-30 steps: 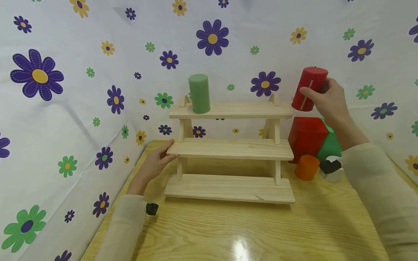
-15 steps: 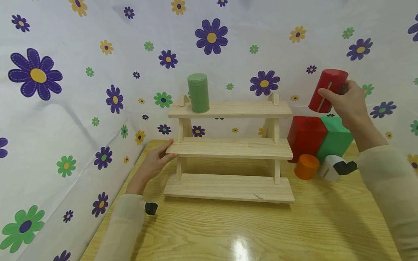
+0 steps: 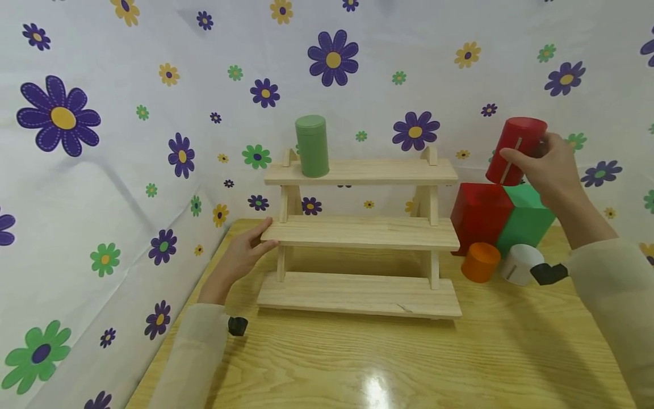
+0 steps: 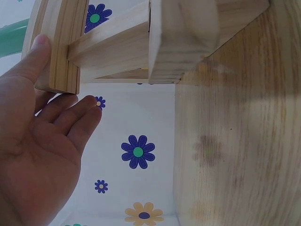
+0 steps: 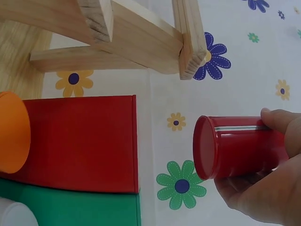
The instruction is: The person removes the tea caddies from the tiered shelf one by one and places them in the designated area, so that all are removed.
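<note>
My right hand (image 3: 549, 167) grips a red cylindrical tin (image 3: 515, 152), tilted, in the air above a red box and a green box. In the right wrist view the thumb and fingers wrap the tin (image 5: 244, 148) near one end. My left hand (image 3: 239, 255) holds the left end of the middle shelf of a wooden three-tier stand (image 3: 357, 232). The left wrist view shows the thumb (image 4: 37, 54) on one face of that board and the fingers round its edge. A green tin (image 3: 313, 146) stands upright on the top shelf, towards the left.
Right of the stand are the red box (image 3: 477, 218) and the green box (image 3: 528, 216), side by side. In front of them on the wooden table (image 3: 317, 352) sit an orange cylinder (image 3: 480, 262) and a white cylinder (image 3: 521, 264). A flowered cloth (image 3: 204, 147) hangs behind.
The red tin, in my right hand, moved right, away from the stand, then slightly down. The green box and white cylinder came into fuller view. My left hand stayed on the shelf.
</note>
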`<state>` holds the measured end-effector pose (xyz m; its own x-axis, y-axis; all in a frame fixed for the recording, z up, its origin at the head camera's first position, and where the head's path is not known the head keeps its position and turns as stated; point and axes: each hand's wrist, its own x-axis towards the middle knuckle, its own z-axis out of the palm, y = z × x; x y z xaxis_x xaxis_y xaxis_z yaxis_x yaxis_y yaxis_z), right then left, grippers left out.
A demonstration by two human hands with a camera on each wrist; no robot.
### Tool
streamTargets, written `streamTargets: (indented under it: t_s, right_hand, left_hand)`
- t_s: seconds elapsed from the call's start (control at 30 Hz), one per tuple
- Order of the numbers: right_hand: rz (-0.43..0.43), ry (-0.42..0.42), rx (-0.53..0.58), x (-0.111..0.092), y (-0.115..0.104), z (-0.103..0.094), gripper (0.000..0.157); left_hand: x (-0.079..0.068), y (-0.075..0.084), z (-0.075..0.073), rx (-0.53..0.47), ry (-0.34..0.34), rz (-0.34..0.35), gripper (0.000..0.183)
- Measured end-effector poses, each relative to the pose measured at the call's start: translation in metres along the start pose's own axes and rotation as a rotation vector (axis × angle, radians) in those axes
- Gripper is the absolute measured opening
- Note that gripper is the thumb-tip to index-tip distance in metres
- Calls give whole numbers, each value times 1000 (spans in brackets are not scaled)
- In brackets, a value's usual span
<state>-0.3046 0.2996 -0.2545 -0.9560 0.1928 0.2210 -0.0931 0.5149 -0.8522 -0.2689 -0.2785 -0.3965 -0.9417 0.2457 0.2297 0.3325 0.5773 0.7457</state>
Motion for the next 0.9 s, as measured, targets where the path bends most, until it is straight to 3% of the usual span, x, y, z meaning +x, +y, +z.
streamTargets:
  t_s: [0.33,0.57,0.9]
  right_hand:
    - [-83,-94,-105,-21,15,-11,82]
    - [-112,-156,-160,-41,26,-15,87]
    - [-136,-195,-168,-67,35,-13,82]
  left_hand:
    - [1,0,0,2,-1,1,71]
    - [0,0,0,-1,1,-3,71]
    - [0,-1,0,3,-1,1,71]
